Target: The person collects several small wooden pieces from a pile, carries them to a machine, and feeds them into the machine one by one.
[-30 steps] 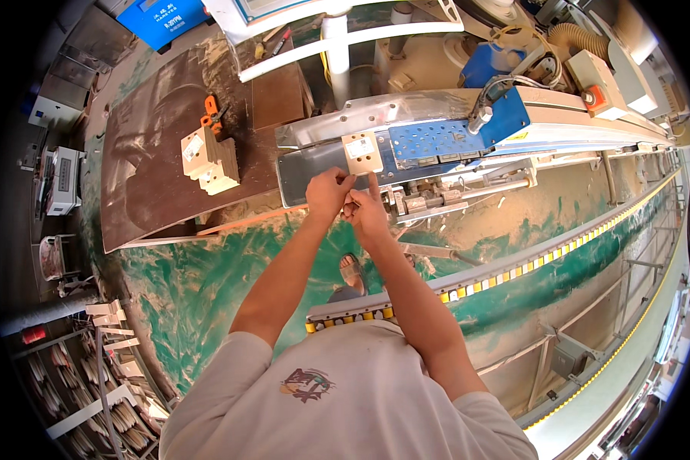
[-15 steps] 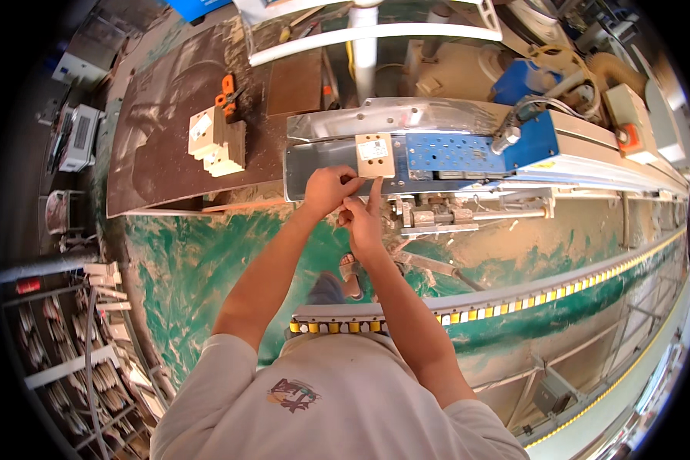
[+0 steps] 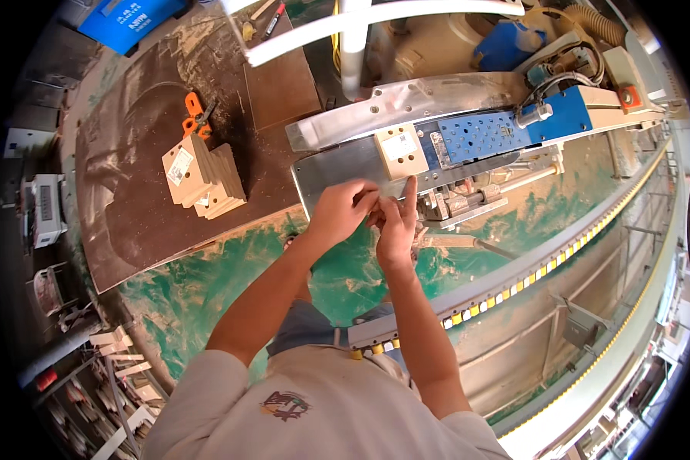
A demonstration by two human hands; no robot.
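Note:
A light wooden block [image 3: 401,151] with several dark holes and a white label lies flat on the dark metal bed [image 3: 337,172] of a machine. My right hand [image 3: 395,230] is just in front of it, index finger stretched out to the block's near edge and the other fingers curled in. My left hand [image 3: 343,208] is beside it, thumb and fingers pinched together close to the right hand's curled fingers. Whatever lies between the fingers of either hand is too small or hidden to make out.
Right of the block is a blue perforated plate [image 3: 479,138] with hoses beyond. A stack of labelled wooden blocks [image 3: 199,180] and an orange clamp-like tool [image 3: 194,115] lie on the brown table [image 3: 123,207]. A rail with yellow rollers [image 3: 498,297] runs near my right arm.
The view has turned, so the machine slants up to the right. My left hand has come away from the block's near edge toward my right hand's fingers. My right index finger stays at the block.

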